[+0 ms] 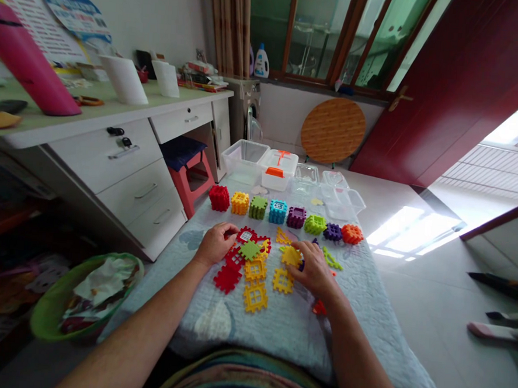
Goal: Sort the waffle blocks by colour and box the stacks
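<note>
My left hand (pixel 215 244) has its fingers curled together at the edge of a red interlocking tile (pixel 246 235) with a white window. Below it lie a solid red tile (pixel 227 279) and a green tile (pixel 250 251) resting on others. Between the thumb and fingers of my right hand (pixel 314 269) is a solid yellow interlocking tile (pixel 291 255). Yellow window tiles (pixel 255 297) lie flat nearer me, with another yellow tile (pixel 283 281) just below the right hand. Part of an orange piece (pixel 320 307) shows beside my right wrist.
Stacks of tiles sorted by colour line the table's (pixel 277 330) far side, from a red stack (pixel 219 198) to an orange stack (pixel 352 234). Behind them stand an open clear bin (pixel 243 158) and a lidded box (pixel 278 169). A green waste basket (pixel 45 315) is at left.
</note>
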A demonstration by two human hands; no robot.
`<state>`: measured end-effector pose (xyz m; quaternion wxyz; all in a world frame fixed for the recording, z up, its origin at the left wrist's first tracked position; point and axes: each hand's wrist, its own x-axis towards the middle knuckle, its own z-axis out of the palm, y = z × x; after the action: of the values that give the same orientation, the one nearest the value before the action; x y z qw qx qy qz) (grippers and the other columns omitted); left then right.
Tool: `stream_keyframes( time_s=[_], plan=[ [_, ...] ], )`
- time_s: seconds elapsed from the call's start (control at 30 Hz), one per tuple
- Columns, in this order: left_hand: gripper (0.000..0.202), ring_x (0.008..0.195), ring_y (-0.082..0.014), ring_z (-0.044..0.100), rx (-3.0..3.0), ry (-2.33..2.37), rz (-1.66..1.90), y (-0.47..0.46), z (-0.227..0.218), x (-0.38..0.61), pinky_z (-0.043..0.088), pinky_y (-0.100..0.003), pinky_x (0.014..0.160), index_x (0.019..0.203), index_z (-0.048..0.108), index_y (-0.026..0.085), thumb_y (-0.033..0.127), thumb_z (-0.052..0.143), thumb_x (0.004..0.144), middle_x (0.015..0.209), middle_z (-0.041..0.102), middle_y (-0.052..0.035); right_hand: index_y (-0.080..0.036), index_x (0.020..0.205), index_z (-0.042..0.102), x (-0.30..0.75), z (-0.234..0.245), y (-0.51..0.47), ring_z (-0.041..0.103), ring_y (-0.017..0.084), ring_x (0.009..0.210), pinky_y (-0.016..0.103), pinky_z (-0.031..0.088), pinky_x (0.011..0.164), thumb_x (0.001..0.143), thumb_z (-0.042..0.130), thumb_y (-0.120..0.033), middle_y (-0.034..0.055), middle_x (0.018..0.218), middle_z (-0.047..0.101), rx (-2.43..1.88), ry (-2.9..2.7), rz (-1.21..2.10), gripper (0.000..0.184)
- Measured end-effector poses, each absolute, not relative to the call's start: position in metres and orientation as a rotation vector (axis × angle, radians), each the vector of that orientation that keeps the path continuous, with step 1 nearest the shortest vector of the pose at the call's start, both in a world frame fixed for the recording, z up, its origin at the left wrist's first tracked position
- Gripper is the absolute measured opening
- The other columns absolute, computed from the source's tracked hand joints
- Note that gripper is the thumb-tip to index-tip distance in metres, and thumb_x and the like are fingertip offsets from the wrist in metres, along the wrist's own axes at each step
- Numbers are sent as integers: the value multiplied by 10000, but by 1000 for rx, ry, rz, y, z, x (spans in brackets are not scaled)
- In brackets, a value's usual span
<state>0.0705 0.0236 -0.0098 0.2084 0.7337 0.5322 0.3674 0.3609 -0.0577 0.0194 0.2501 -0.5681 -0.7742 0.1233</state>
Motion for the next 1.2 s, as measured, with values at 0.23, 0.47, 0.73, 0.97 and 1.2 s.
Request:
stream_keyframes(
  time_s=[0.23,0.47,0.73,0.97,1.2],
  plan=[
    [162,819,-189,655,2034,1490,1003,23,-10,70,512,-296,781,841,671,192,212,526,773,860,706,-38,-188,1167,536,355,40,-77,523,235,1054,383,421,949,700,651,-188,83,1139,593,-1380,-2317,659,481],
    [160,812,-184,655,2013,1477,1015,24,-10,69,515,-292,783,846,672,196,215,535,764,856,706,-31,-177,1188,537,344,36,-81,515,256,1035,397,421,932,696,685,-261,95,1141,585,-1424,-2439,538,520],
    [160,816,-182,650,2029,1477,992,23,-10,69,512,-299,791,851,664,192,220,525,776,868,703,-32,-134,1273,490,334,34,-79,477,270,1149,414,383,1020,687,648,-192,129,1214,562,-1429,-2404,485,610],
    [147,856,-205,640,2117,1477,1114,19,-2,68,507,-333,819,869,640,192,280,538,810,897,680,-50,-180,1398,383,345,39,-76,453,304,1234,494,363,1049,705,699,-265,149,1344,508,-1387,-2316,474,766],
    [199,1058,-246,575,2557,1308,1121,-8,48,93,387,-423,997,1008,630,196,307,569,854,1061,675,-74,-213,1267,526,408,53,-79,590,252,1053,419,481,911,818,609,-340,105,1150,621,-1570,-2009,376,474]
  ],
)
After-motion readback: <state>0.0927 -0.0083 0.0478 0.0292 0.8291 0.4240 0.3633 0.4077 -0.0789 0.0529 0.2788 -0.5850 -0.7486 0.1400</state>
